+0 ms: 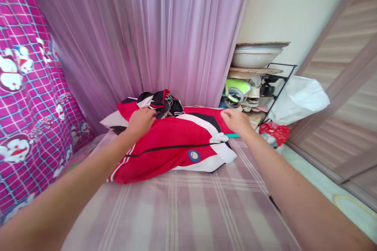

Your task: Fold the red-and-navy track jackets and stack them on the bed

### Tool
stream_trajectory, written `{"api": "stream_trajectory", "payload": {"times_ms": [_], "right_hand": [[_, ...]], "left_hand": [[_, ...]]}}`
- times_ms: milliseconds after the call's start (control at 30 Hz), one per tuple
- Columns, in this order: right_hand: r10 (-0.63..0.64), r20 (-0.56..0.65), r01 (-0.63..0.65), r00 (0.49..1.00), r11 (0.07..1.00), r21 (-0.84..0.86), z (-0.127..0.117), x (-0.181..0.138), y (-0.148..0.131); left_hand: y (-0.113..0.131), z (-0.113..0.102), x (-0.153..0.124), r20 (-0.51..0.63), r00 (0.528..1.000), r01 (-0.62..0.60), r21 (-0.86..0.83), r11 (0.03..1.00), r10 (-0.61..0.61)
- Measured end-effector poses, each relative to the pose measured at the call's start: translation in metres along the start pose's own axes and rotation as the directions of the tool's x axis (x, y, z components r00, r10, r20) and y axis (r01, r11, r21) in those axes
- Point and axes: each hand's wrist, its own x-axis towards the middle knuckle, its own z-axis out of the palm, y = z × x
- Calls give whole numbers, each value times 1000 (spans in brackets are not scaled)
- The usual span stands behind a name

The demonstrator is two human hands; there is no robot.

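A red, white and black jersey (173, 145) lies partly folded on the striped mattress (188, 211), with a round blue badge near its front edge. My left hand (140, 121) rests on its far left part, fingers curled down onto the cloth. My right hand (237, 120) pinches the jersey's far right edge. Behind the jersey sits a crumpled black, white and red garment (160, 102).
A pink sheer curtain (141, 31) hangs behind the mattress. A magenta cartoon-print cloth (26, 98) hangs at the left. At the right stand a black rack with shoes (250, 94), a white basin (255, 55), a white plastic bag (297, 100) and a wooden sliding door (344, 98).
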Motion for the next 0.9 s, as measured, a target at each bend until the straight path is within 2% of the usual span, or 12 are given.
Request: {"api": "stream_trajectory", "payload": {"times_ms": [67,133,233,300,400,467,533,600,700,800,900], "right_hand": [[-117,197,108,973,993,55,17,-54,11],[-214,315,182,925,975,129,34,-105,20],[-359,323,337,875,933,126,60,-157,24],[-393,327,392,859,917,71,73,-168,20],[-364,337,386,868,923,3,76,-157,11],[-343,286,354,895,935,17,64,-138,10],[-308,169,298,936,951,82,45,-117,15],[-201,54,189,978,968,165,24,-99,24],[-21,57,7,998,976,220,7,-91,37],[101,93,-107,990,993,55,11,-109,39],[141,60,-135,988,986,-95,22,-142,35]], "left_hand": [[10,29,-56,149,979,-125,-81,989,137],[8,54,-113,255,950,-142,-150,978,177],[-7,80,-175,286,951,-65,-183,981,116],[-19,90,-191,274,955,-59,-185,981,110],[-32,88,-184,278,959,-1,-170,985,49],[-38,72,-169,281,957,111,-137,984,-69],[-42,48,-150,248,953,205,-95,974,-176],[-45,22,-134,192,967,184,-75,980,-167],[-39,-1,-120,127,991,54,-32,998,-50],[-22,6,-125,184,978,-88,-37,995,93],[-2,34,-147,255,962,-81,-55,995,93]]}}
